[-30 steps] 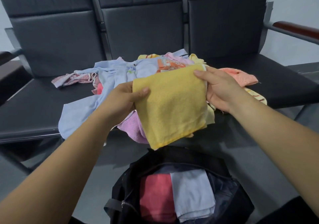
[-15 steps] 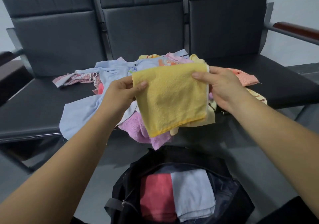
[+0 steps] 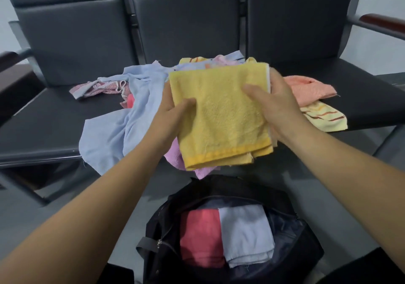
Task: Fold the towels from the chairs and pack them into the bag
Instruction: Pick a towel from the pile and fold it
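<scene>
Yellow towel [image 3: 221, 117]: nubby terry cloth, matt. Chairs [image 3: 186, 21]: smooth black leather-like upholstery, slight sheen; armrest [image 3: 381, 22] at 2 o'clock: glossy wood. Bag [image 3: 219, 198]: black woven fabric, metal zip pull.

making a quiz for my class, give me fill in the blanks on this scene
The towel held by the left hand and right hand is ____.
The red towel and light blue towel lie inside the black ____.
Unfolded towels lie on the black ____.
Answers: yellow; bag; chairs.
</scene>
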`<state>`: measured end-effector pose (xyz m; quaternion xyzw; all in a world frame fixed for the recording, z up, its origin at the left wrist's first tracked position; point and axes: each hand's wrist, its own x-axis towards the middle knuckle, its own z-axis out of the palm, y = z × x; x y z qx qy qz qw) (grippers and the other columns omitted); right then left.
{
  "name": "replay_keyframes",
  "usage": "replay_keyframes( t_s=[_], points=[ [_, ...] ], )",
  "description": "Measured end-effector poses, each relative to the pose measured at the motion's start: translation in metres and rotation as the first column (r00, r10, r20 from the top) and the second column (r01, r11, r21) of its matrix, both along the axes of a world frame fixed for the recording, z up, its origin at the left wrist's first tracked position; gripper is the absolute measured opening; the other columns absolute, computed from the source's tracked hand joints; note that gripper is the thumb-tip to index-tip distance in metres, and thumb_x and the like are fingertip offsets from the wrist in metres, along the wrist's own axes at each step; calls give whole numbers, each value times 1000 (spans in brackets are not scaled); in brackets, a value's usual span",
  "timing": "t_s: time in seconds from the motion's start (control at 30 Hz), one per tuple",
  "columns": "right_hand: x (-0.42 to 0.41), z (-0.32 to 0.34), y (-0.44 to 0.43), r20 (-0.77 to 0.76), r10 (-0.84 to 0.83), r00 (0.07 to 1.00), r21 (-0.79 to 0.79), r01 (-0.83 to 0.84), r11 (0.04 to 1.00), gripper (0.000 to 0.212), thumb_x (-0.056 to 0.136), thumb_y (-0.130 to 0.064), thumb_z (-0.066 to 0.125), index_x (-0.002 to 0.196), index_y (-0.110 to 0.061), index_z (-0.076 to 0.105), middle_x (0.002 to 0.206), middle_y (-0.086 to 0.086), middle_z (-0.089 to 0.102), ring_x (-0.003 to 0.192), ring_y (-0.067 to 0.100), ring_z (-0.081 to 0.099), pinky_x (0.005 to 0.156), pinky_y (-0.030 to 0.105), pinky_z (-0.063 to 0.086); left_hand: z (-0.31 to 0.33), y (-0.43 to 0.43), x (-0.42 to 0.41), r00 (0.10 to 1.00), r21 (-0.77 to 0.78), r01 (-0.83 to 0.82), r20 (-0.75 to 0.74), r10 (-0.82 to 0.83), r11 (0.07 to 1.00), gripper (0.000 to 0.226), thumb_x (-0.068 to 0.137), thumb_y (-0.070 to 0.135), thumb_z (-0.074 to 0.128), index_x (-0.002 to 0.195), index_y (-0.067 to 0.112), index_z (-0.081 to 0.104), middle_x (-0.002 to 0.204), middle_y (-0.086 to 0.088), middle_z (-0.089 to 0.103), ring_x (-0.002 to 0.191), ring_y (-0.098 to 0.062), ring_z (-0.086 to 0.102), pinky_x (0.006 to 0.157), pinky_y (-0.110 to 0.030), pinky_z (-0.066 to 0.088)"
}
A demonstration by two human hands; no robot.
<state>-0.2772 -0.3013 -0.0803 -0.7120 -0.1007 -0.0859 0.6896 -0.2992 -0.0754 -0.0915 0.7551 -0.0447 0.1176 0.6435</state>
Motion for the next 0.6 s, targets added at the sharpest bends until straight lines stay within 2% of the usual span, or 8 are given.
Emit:
replay_keyframes(
  t_s=[0.1,0.17,0.23,0.3,0.37,0.43,0.5,0.6],
  points=[
    [4,-46,-2,-159,23,987,28,-19,999,38,89,-13,76,117,-34,61,119,0,72,108,18,71,91,40,59,-30,6,0,969,-79,76,-228,-93,994,56,78,23,64,129,41,47,127,7,62,115,-16,63,94,-41,55],
    [3,-81,-4,-284,13,959,52,1,999,39,87,-8,76,120,-24,62,113,3,75,102,21,74,87,42,60,-58,7,-2,920,-115,113,-364,-148,987,58,80,17,66,129,40,48,127,0,64,116,-28,65,94,-52,56],
    [-2,-114,-7,-426,33,904,70,-3,998,41,89,-6,75,125,-18,61,114,6,74,101,23,74,81,39,60,-90,8,-5,854,-183,143,-473,-215,973,63,88,5,66,140,34,44,133,-4,63,121,-31,64,94,-50,57],
    [-10,-146,-9,-561,66,825,69,-32,997,36,91,-4,73,123,-17,62,118,11,73,103,26,73,83,40,59,-123,11,-9,763,-215,186,-583,-279,959,70,88,2,66,146,32,39,137,-4,60,123,-29,62,92,-45,58],
    [-15,-177,-10,-674,76,735,58,-50,997,26,92,-1,70,111,-18,65,115,14,73,100,28,72,83,42,59,-154,12,-12,656,-196,226,-694,-298,954,70,91,2,64,147,35,36,138,-5,58,123,-30,61,95,-51,56],
    [-20,-208,-10,-750,59,659,27,-60,998,23,93,3,67,111,-12,65,109,16,73,95,28,72,78,41,59,-184,13,-15,568,-170,245,-773,-283,954,69,96,-2,58,148,37,36,135,-5,58,119,-29,61,91,-51,58],
    [-23,-241,-7,-802,29,597,-20,-75,997,35,91,5,68,124,-5,62,114,20,72,98,31,73,79,43,60,-214,12,-16,497,-146,250,-829,-256,957,68,97,-3,56,148,37,37,131,-4,59,115,-28,62,85,-48,59],
    [-29,-285,-1,-867,-21,497,-86,-109,990,53,86,1,75,134,-10,54,119,17,69,103,32,71,83,46,61,-258,16,-21,404,-116,254,-890,-214,960,69,96,0,59,149,37,37,131,-4,59,118,-30,61,97,-54,54]
  ],
)
